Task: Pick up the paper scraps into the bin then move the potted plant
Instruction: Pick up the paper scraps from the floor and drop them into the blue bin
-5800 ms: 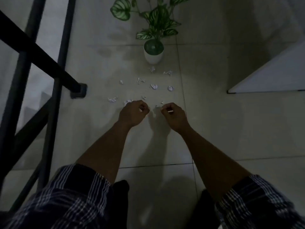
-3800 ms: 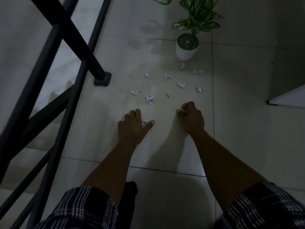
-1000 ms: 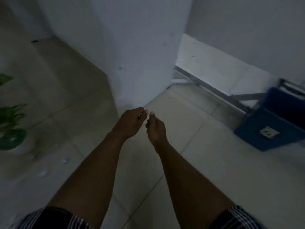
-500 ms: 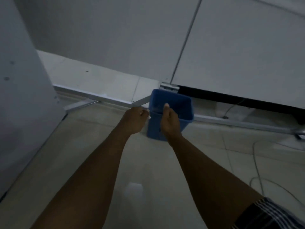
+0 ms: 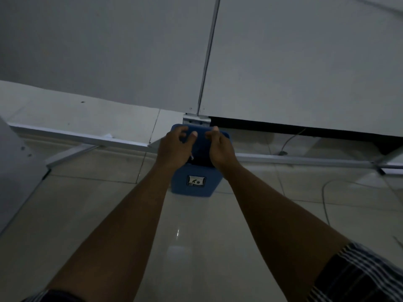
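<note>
The blue bin [image 5: 182, 186] stands on the tiled floor against the wall, a small label on its front. Both of my hands hover right over its opening. My left hand [image 5: 174, 147] has its fingers spread, and a small white paper scrap [image 5: 192, 157] shows just below its palm, inside the bin's mouth. My right hand [image 5: 218, 147] is seen from the back with its fingers curled inward and its thumb raised; what it holds is hidden. The potted plant and the other scraps are out of view.
White wall panels [image 5: 305, 62] rise behind the bin, with a dark gap under the right one. A metal rail [image 5: 305, 160] runs along the floor. A thin cable [image 5: 325, 201] loops on the tiles at right. A white cabinet side [image 5: 13, 171] stands at left.
I have turned away from the plant and scraps and come up to the bin. Both hands moved from in front of it to over its opening, and the left fingers have spread.
</note>
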